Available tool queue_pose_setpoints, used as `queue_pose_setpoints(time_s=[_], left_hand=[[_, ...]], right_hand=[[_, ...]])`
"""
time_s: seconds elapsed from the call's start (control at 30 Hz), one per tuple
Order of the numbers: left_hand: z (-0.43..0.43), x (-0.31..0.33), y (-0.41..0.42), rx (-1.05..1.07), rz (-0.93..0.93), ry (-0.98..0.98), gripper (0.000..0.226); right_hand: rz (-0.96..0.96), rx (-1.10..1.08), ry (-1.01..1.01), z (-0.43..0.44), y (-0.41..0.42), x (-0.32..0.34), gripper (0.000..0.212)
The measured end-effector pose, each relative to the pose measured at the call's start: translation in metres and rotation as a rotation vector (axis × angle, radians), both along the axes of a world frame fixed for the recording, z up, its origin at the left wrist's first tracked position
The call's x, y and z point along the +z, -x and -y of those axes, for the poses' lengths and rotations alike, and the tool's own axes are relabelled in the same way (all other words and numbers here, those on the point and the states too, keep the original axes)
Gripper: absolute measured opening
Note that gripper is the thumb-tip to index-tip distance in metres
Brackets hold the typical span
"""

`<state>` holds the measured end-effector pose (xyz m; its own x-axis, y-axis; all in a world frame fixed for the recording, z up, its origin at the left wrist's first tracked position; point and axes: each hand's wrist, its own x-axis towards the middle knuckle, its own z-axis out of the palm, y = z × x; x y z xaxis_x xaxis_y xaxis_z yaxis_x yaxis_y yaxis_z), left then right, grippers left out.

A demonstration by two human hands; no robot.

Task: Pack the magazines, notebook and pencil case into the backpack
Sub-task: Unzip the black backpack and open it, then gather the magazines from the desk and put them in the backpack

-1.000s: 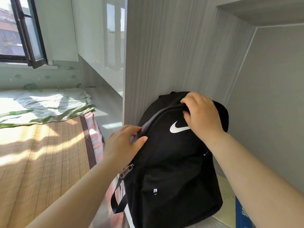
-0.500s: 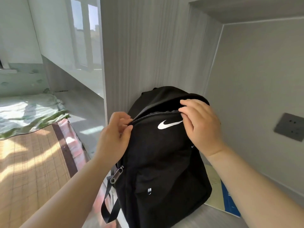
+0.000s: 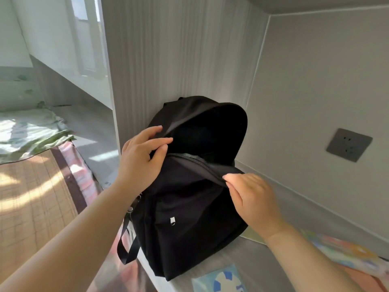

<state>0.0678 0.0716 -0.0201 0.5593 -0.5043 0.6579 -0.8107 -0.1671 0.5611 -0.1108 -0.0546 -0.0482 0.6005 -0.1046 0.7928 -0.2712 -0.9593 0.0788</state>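
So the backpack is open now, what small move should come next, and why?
Probably free the right hand and reach for a magazine on the desk. The backpack mouth already gapes wide, the left hand holds its edge, and nothing shows inside yet.

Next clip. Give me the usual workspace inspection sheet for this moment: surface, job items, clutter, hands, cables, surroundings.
Surface: pale grey desk top in an alcove, mostly bare.
Job's things: black backpack upright against the side panel, main compartment open and dark inside; colourful printed items lie flat at lower right and front, which is magazine or notebook cannot be told; pencil case not seen.
Clutter: nothing seen.
Hands: left hand grips the opening's left edge; right hand pinches the zipper edge and pulls the front panel toward the camera.
Cables: nothing seen; the wall socket is unused.
Surroundings: woven mat and green bedding to the left, sunlit.
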Motion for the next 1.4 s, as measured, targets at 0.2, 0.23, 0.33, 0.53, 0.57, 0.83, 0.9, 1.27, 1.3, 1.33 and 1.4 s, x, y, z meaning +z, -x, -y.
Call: queue_pose_setpoints(time_s=[0.2, 0.23, 0.33, 0.53, 0.57, 0.83, 0.9, 1.27, 1.3, 1.33, 1.4], left_hand=[[-0.007, -0.016, 0.015, 0.129, 0.015, -0.291, 0.092], [-0.010, -0.021, 0.016, 0.159, 0.035, -0.309, 0.100], [-0.018, -0.037, 0.017, 0.234, 0.102, -0.381, 0.114], [-0.026, -0.067, 0.023, 0.289, 0.179, -0.497, 0.108], [-0.026, -0.069, 0.024, 0.292, 0.178, -0.487, 0.106], [-0.017, -0.074, 0.067, 0.143, 0.460, -0.234, 0.041], [-0.004, -0.074, 0.088, -0.011, 0.420, -0.239, 0.036], [0.091, -0.120, 0.246, -0.457, -0.114, -0.474, 0.020], [0.098, -0.127, 0.259, -0.486, -0.127, -0.501, 0.019], [0.104, -0.134, 0.270, -0.525, -0.137, -0.536, 0.018], [0.116, -0.148, 0.287, -0.616, -0.173, -0.620, 0.016]], right_hand=[[-0.200, -0.013, -0.104, -0.009, 0.033, -0.045, 0.010], [-0.261, -0.012, -0.134, -0.012, 0.036, -0.054, 0.011], [-0.452, -0.026, -0.212, -0.021, 0.043, -0.082, 0.011], [-0.701, -0.098, -0.434, -0.021, 0.041, -0.120, 0.030], [-0.705, -0.090, -0.425, -0.022, 0.039, -0.122, 0.029], [-0.607, -0.055, -0.517, -0.023, 0.049, -0.118, 0.032], [-0.563, -0.065, -0.543, -0.023, 0.066, -0.115, 0.032], [-0.300, -0.540, -0.828, 0.005, 0.257, -0.113, 0.027], [-0.264, -0.590, -0.868, 0.006, 0.275, -0.116, 0.026], [-0.225, -0.639, -0.914, 0.008, 0.291, -0.119, 0.026], [-0.128, -0.727, -1.015, 0.013, 0.318, -0.127, 0.025]])
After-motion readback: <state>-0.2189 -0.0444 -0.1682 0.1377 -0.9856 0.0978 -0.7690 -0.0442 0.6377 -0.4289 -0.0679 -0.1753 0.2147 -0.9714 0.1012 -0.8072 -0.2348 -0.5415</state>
